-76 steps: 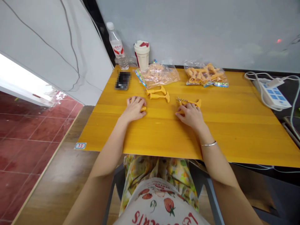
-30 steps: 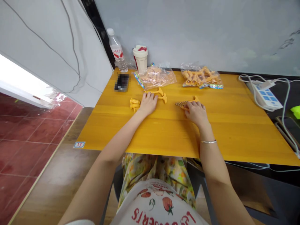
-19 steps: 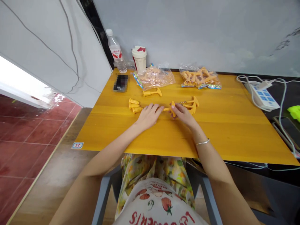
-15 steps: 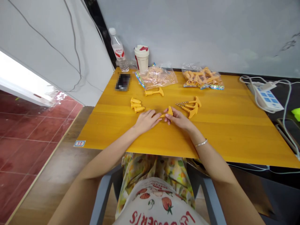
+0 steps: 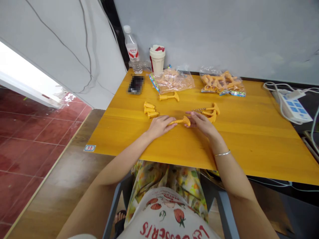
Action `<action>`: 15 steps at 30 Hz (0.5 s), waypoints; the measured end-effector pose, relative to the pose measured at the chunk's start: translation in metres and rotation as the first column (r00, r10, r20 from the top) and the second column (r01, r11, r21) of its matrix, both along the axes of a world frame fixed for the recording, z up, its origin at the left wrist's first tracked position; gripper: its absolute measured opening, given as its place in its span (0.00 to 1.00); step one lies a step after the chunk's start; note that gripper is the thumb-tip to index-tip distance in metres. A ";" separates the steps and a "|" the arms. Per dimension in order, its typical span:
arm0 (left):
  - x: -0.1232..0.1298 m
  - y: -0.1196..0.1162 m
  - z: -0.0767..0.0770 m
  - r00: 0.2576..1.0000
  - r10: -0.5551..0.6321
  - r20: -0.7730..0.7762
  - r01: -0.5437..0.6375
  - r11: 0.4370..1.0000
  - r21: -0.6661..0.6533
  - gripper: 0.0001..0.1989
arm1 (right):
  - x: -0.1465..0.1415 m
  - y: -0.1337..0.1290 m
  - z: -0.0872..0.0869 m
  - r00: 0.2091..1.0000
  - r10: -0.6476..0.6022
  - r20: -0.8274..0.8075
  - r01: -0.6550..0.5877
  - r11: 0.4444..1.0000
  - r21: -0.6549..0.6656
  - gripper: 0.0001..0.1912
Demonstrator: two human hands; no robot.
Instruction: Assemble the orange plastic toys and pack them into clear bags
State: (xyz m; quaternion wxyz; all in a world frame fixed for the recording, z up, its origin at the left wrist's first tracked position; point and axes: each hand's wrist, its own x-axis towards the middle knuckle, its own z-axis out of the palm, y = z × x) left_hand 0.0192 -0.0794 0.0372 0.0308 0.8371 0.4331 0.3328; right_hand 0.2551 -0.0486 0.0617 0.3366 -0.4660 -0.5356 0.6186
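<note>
Your left hand [image 5: 161,126] was clamped on one end of a yellow screw [image 5: 179,121], its fingers wrapped over the shaft so that the tip stayed hidden from sight. The screw lay sideways just above the desk [image 5: 249,142] or on it, I couldn't tell which, with its crosswise handle pointing toward your right hand [image 5: 201,123]. That hand had its fingers slightly bent right at the handle; I couldn't tell whether they were gripping it or only beside it. A silver bracelet [image 5: 222,153] circled your right wrist.

Just beyond your left hand, three short yellow caps [image 5: 149,110] lay close together. Just past your right hand were two more screws [image 5: 215,109], their shafts aimed leftward, and metal thread showed on at least one. Farther back, between those two groups, a capped screw [image 5: 165,97] lay on its side with its handle to the right.

Along the back of the desk you had a flattish clear bag [image 5: 175,83] of pale orange pieces near a white cup [image 5: 158,61] and a water bottle [image 5: 134,54], and a fuller bag [image 5: 223,83] of orange pieces to the right. A white power strip [image 5: 295,108] sat off to the right.
</note>
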 end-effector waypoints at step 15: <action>-0.001 0.008 -0.002 0.947 -0.052 0.317 0.121 0.971 -0.205 0.11 | 0.013 -0.002 0.018 0.968 0.217 0.125 -0.248 0.897 0.365 0.09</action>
